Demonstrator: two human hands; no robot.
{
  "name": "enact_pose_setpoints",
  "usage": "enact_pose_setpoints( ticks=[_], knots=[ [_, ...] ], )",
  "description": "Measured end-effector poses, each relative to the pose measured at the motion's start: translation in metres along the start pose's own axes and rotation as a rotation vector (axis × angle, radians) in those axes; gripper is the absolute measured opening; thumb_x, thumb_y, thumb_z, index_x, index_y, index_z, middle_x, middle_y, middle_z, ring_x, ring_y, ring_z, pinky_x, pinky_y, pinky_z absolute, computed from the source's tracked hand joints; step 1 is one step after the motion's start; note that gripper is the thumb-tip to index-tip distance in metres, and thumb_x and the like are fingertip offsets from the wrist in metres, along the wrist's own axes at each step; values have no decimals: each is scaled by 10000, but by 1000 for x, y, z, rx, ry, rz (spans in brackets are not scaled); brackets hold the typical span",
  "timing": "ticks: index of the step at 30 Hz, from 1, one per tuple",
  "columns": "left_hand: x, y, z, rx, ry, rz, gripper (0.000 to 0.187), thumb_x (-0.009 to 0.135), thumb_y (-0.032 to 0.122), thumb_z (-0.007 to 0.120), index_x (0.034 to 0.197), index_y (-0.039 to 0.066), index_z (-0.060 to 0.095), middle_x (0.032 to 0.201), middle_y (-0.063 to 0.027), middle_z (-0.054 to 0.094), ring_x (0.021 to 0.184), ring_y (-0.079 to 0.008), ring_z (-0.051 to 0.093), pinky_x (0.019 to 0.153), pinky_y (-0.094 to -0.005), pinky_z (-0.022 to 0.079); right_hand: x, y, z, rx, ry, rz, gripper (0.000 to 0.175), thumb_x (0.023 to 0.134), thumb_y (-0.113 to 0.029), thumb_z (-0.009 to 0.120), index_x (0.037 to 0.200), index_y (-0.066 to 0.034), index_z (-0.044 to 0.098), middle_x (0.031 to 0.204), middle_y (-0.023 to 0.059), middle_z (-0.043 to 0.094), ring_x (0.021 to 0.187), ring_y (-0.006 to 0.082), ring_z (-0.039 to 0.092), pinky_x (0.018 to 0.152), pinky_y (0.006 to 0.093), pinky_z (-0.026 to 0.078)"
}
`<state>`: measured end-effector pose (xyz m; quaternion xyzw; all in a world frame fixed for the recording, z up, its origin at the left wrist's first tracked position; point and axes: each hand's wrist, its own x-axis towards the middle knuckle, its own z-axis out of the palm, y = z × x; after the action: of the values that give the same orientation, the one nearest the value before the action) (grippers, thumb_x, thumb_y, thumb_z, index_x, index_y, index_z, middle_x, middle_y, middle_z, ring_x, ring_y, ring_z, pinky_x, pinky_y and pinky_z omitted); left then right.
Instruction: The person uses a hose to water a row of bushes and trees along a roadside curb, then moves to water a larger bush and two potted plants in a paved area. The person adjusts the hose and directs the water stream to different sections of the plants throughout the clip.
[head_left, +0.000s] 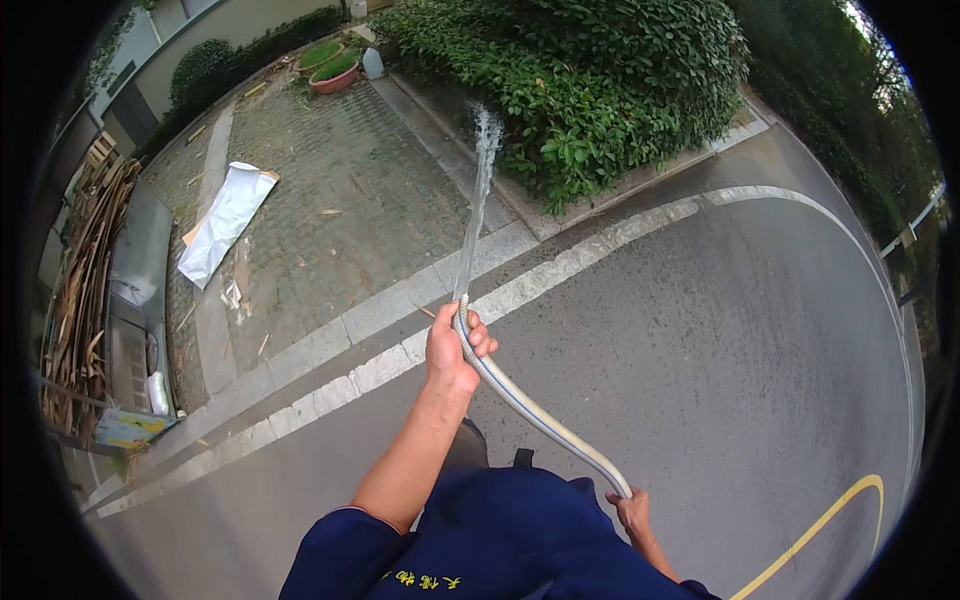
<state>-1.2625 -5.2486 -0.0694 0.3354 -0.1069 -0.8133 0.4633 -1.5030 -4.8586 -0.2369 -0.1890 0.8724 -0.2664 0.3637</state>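
My left hand (456, 341) is closed around a braided hose (544, 418) with a blue stripe, just below its open end. A jet of water (474, 210) shoots from that end towards the dark edge of the planting bed. Lower right, my right hand (634, 510) grips the same hose near my side, and the hose sags between the two hands. Leafy green shrubs (555, 135) stand beside and beyond the water, its far end splashing at their left side.
A pale kerb strip (375, 369) crosses the road. Silvery sheeting (229, 219) lies on grid paving to the left, near stacked wood strips (86, 292). Planters (335, 73) stand farther off beside a plastic jug (373, 64). A yellow hose-like line (810, 529) curves over the asphalt at right.
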Motion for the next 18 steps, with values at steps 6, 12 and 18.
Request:
enact_pose_setpoints(
  ticks=[6,12,18],
  knots=[
    [162,113,16,-17,61,-90,358,951,347,443,703,91,481,517,-28,399,432,-179,360,536,-352,402,47,-151,68,-65,16,83,300,698,-193,799,842,52,701,633,82,617,611,162,564,576,353,447],
    [270,182,7,-57,59,-179,276,954,299,457,777,88,468,646,-38,468,494,-147,424,458,-321,379,76,-250,117,-15,77,83,268,694,-127,782,864,66,707,619,78,613,574,154,549,548,352,440],
    [369,231,15,-72,42,-180,283,963,313,474,801,81,479,671,-45,494,505,-146,438,455,-311,375,176,-330,154,-12,5,60,241,697,-116,761,819,80,689,602,62,594,548,130,518,486,328,399]
  ],
)
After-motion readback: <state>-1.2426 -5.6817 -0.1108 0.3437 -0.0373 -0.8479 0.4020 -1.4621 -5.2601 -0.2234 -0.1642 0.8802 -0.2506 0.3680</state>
